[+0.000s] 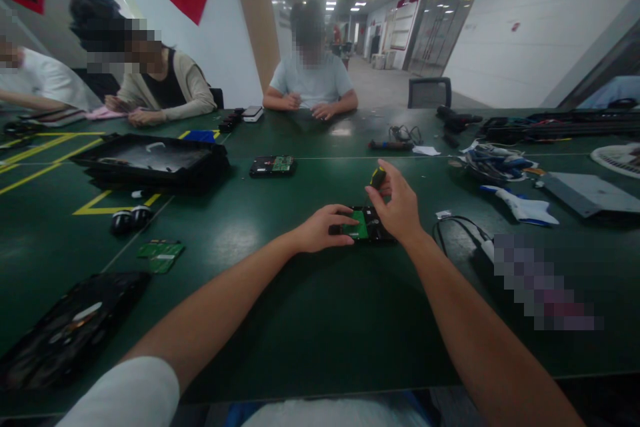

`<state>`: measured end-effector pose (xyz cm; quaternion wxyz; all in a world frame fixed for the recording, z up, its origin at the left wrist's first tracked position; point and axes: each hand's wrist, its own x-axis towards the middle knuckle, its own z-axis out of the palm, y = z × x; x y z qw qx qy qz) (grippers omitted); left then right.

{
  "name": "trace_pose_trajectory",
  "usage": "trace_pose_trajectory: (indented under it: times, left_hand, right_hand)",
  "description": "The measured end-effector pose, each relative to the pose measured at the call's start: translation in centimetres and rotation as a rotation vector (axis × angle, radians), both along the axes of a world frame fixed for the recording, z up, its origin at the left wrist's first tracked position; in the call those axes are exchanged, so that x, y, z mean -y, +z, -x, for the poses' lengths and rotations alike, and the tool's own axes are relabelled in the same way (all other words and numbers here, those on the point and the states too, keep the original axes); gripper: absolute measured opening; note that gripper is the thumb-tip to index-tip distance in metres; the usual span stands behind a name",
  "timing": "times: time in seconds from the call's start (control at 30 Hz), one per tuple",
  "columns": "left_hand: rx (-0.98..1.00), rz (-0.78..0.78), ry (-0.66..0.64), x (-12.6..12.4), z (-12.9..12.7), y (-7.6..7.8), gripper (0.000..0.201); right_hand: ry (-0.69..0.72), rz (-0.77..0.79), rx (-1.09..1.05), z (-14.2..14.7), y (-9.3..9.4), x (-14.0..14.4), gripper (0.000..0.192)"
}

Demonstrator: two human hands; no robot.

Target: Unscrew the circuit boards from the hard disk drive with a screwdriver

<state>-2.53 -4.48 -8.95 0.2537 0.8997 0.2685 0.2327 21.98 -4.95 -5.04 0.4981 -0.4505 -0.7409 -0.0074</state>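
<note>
A hard drive [371, 217] with a green circuit board lies flat on the dark green table in front of me. My left hand [327, 228] steadies its left end, the thumb along the near edge and the fingers reaching over the board. Above the right part of the drive, my right hand [400, 205] grips a screwdriver [378, 177] by its yellow and black handle, held roughly upright. The screwdriver's tip is mostly hidden behind my fingers. Farther back on the table rests a second hard drive [273, 165], its green board facing up.
At left are a black tray [155, 159], a loose green circuit board [161, 255] and a black casing [75, 327]. To the right lie a cable [457, 221], a blue and white glove [523, 205] and a grey metal box [593, 192]. Several people sit across the table.
</note>
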Motion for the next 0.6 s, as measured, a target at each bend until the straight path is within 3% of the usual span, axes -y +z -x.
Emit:
trace_pose_trajectory:
  times: [0.6]
  left_hand:
    - [0.0,-0.007,0.0,0.06,-0.08,0.07,0.052]
  right_hand:
    - [0.007,0.003,0.014,-0.06,-0.1,-0.18,0.064]
